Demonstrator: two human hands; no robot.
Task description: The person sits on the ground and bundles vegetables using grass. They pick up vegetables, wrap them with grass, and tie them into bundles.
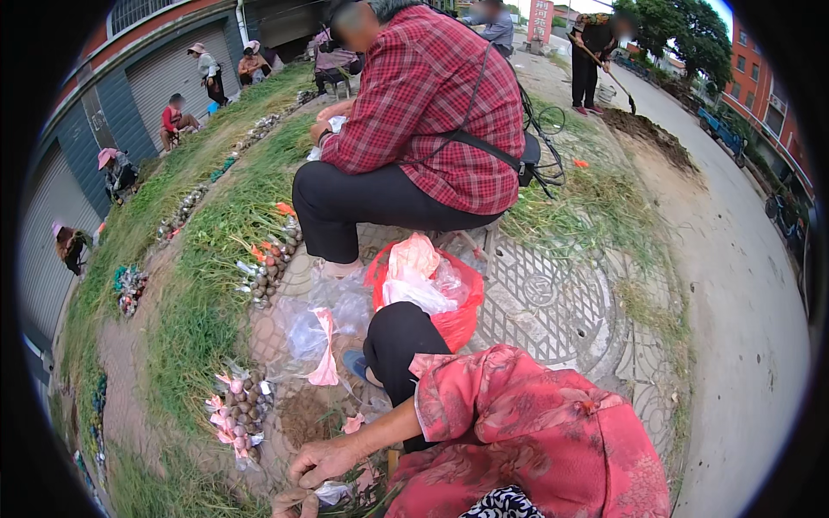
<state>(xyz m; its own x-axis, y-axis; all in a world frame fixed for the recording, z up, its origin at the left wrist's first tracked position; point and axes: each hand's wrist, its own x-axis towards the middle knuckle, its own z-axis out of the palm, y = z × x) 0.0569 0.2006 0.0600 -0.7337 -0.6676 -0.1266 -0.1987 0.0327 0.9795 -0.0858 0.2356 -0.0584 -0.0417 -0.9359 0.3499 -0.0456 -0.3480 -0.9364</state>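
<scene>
At the bottom edge my right hand (324, 461) reaches down with its thumb and forefinger close together. Just below it, partly cut off by the frame, is my left hand (295, 504). A crumpled piece of white plastic film (333, 492) lies against the fingertips, with green stems beside it. Whether either hand grips the film is hidden. To their upper left, a cluster of soil-coloured root balls (243, 411) stands on the paving, several wrapped in pink and white plastic. A patch of loose brown soil (304, 414) lies between this cluster and my right forearm.
A red plastic bag (463, 324) holding pale bags sits beyond my knee (401, 343). Clear bags (317, 317) and a pink strip (326, 356) litter the paving. A seated person (434, 103) in a checked shirt is close ahead; another person (592, 52) shovels near the road.
</scene>
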